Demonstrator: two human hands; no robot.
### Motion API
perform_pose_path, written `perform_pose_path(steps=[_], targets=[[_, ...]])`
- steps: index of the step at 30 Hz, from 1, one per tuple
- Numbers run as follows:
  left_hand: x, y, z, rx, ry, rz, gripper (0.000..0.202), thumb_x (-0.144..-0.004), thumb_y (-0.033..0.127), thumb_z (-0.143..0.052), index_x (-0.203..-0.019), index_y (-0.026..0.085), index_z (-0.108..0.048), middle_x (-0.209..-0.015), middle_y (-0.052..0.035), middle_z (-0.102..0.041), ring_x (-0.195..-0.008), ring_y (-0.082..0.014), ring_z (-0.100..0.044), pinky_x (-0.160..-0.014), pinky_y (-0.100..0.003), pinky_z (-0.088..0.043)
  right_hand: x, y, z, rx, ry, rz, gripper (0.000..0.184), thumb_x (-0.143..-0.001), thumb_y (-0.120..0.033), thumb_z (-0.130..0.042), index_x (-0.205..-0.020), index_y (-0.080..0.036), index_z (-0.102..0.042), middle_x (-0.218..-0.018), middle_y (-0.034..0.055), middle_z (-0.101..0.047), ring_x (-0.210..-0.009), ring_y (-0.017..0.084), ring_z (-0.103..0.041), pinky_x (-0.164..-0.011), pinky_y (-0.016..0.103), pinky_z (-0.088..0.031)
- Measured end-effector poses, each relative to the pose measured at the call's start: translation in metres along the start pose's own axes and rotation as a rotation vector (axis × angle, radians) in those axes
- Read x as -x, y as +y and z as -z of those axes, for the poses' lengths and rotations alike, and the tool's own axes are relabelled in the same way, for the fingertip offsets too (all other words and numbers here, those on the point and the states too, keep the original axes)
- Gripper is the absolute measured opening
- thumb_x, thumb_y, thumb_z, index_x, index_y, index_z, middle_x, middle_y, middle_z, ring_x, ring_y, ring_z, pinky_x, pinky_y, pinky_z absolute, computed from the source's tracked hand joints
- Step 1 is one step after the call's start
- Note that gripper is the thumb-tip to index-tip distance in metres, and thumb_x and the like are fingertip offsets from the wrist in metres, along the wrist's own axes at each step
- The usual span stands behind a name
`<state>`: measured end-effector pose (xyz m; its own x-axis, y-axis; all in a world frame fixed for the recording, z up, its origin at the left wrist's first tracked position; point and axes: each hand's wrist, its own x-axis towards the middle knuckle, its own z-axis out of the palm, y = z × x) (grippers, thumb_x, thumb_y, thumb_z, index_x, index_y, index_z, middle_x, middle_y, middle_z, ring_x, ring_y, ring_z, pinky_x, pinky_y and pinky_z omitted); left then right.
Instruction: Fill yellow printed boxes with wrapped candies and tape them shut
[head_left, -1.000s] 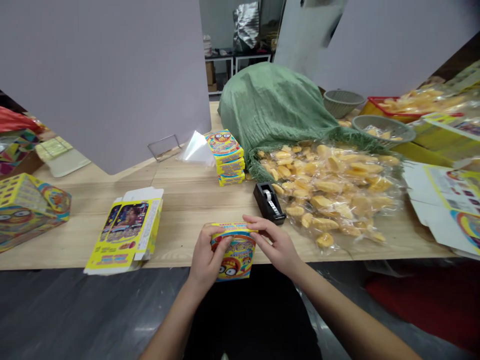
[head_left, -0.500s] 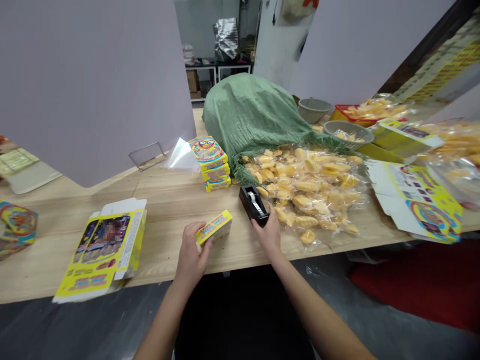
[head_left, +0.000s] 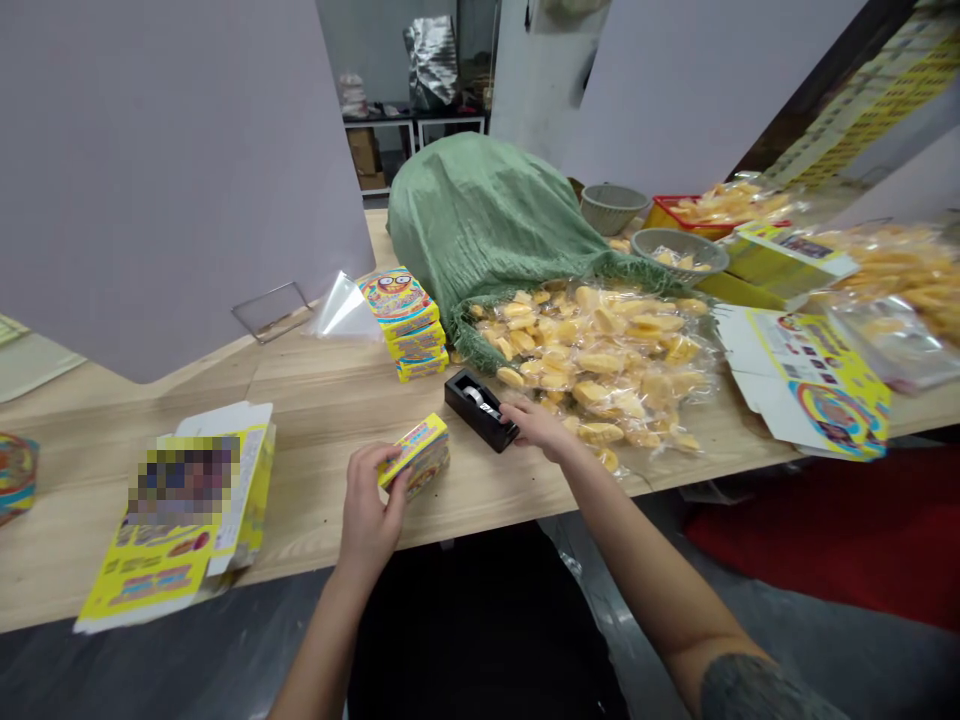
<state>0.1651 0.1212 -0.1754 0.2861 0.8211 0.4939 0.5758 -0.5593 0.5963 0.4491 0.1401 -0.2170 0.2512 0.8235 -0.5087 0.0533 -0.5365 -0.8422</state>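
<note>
My left hand (head_left: 369, 505) is closed around one end of a small yellow box (head_left: 418, 452), held on edge at the front of the table. To its right lies a black tape dispenser (head_left: 469, 412) with a roll of clear tape (head_left: 474, 396) in it. Fingers of my right hand (head_left: 541, 428) are pinched together over the dispenser's cutter end, at the tape's loose end; the tape between the fingertips is hardly visible. Behind the dispenser stands a stack of similar yellow boxes (head_left: 409, 330).
A green woven sack (head_left: 487, 210) spills wrapped yellow snacks (head_left: 600, 350) across the table (head_left: 315, 400). Flattened cartons lie left (head_left: 165, 540) and right (head_left: 817, 385). Grey baskets (head_left: 615, 208) and a red tray (head_left: 664, 208) stand at the back right. A wire stand (head_left: 274, 312) supports a grey panel (head_left: 180, 180).
My right hand has shifted from gripping the dispenser's sides to its cutter end, and the dispenser is turned slightly. My left hand still holds the box, now tilted to show more side. The view has shifted right.
</note>
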Motion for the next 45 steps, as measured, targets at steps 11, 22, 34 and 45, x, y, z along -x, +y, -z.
perform_pose_path(steps=[11,22,34,45], targets=[[-0.003,0.016,-0.017,0.047,0.004,0.027,0.018,-0.089,0.018,-0.053,-0.107,0.022,-0.055,-0.104,-0.0064,-0.054,-0.102,-0.0208,-0.053,-0.089,-0.039,-0.046,0.031,0.045,-0.015,-0.236,0.208,0.248,0.044,-0.067,-0.062,-0.065,-0.066,-0.018,-0.058,-0.107,0.0102,-0.065,-0.095,0.024,-0.06,-0.072,0.033,-0.05],[-0.012,0.026,-0.008,-0.021,-0.066,-0.017,0.019,-0.089,0.016,-0.053,-0.107,0.021,-0.056,-0.104,-0.006,-0.055,-0.101,-0.019,-0.054,-0.089,-0.035,-0.047,0.081,0.02,-0.047,-0.217,0.306,0.427,0.028,-0.083,-0.044,-0.057,-0.088,-0.018,-0.065,-0.08,0.0038,-0.063,-0.072,0.017,-0.059,-0.067,0.033,-0.051],[-0.001,0.021,-0.015,-0.068,0.008,-0.052,0.02,-0.089,0.015,-0.051,-0.107,0.022,-0.053,-0.106,-0.0069,-0.053,-0.097,-0.0186,-0.057,-0.082,-0.035,-0.053,0.102,-0.026,-0.102,-0.395,0.013,0.424,0.061,-0.081,-0.033,-0.06,-0.135,-0.019,-0.037,-0.07,-0.0015,-0.062,-0.069,0.017,-0.062,-0.064,0.032,-0.053],[0.002,0.012,-0.015,-0.081,-0.138,-0.039,0.035,-0.091,0.018,-0.046,-0.124,0.025,-0.055,-0.117,-0.0103,-0.052,-0.109,-0.0232,-0.054,-0.091,-0.041,-0.05,0.086,-0.005,-0.092,-0.17,0.02,0.371,0.065,-0.081,-0.038,-0.06,-0.136,-0.016,-0.035,-0.066,-0.0019,-0.062,-0.063,0.019,-0.062,-0.064,0.034,-0.051]])
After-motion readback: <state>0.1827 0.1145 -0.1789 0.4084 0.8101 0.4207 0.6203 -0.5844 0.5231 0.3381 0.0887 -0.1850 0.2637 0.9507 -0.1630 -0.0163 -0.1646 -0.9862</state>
